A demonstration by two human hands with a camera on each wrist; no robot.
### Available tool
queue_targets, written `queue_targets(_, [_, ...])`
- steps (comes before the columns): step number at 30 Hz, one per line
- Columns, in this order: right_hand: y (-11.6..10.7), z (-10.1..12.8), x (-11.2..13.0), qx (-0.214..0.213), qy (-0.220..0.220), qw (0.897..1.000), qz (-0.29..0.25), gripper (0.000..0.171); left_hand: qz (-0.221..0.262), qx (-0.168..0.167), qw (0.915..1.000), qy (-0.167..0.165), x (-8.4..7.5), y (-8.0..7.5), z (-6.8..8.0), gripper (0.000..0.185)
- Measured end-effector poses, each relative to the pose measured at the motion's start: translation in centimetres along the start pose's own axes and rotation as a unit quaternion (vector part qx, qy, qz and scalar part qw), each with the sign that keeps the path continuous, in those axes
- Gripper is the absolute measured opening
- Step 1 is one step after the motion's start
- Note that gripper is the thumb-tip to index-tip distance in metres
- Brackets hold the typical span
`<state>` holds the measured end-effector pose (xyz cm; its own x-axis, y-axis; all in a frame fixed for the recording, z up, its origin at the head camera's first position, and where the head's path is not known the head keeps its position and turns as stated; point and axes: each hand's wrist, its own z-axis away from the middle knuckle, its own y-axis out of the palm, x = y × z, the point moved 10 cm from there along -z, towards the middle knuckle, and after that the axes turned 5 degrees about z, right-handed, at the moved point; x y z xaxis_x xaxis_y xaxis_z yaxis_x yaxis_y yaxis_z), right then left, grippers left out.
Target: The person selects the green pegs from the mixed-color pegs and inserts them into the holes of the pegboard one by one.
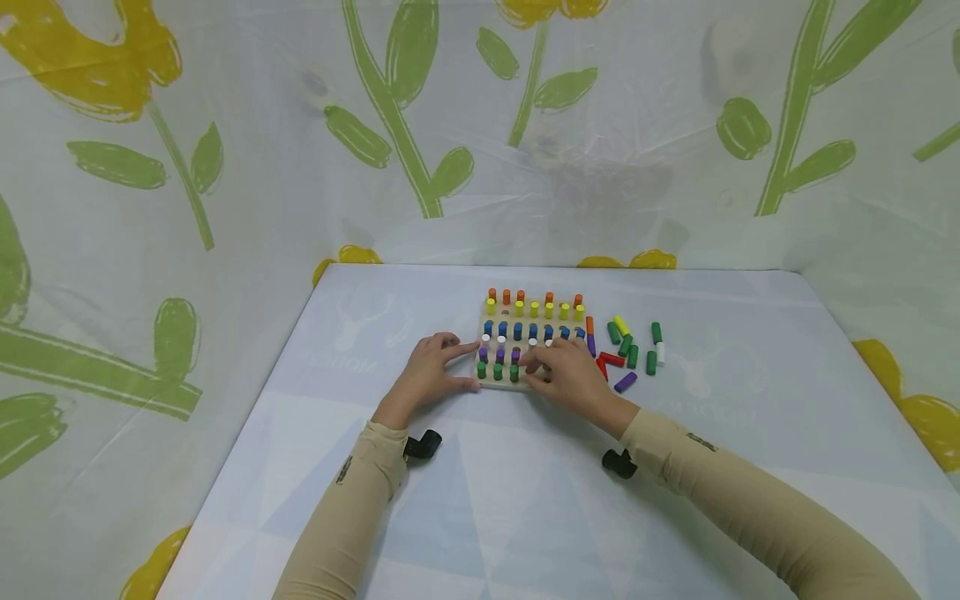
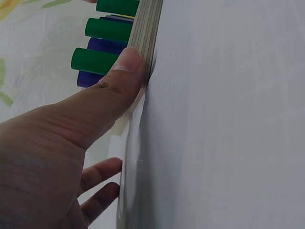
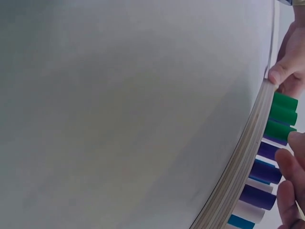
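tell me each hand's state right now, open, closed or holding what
Left hand: open, touching the edge of the pegboard.
Right hand: close to a green peg; cannot tell whether it grips it.

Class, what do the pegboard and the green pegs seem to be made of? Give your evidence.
The pegboard looks like pale plywood, apparently unpainted: thin layers show along its edge. The green pegs could be painted wood or plastic; their finish looks smooth and evenly coloured, with no visible grain.
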<state>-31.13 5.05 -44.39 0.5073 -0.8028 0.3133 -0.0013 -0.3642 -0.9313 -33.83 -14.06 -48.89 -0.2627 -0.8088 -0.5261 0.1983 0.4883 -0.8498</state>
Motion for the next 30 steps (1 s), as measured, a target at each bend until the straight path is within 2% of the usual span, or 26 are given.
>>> queue_targets(6, [-0.2,0.4,-0.2,-0.006,0.004,1.000,0.007,0.015,-0.002,-0.002,1.0000,0.004,0.0,0.0,0.0,0.079])
queue_targets(16, [-0.8,1.2,-1.0,-0.015,0.011,1.000,-0.020,0.016,-0.002,0.003,1.0000,0.001,-0.1,0.0,0.1,0.079])
queue_targets(30, [-0.8,1.8,-2.1,-0.011,0.018,1.000,0.006,0.015,0.005,0.002,1.0000,0.001,-0.2,0.0,0.1,0.079])
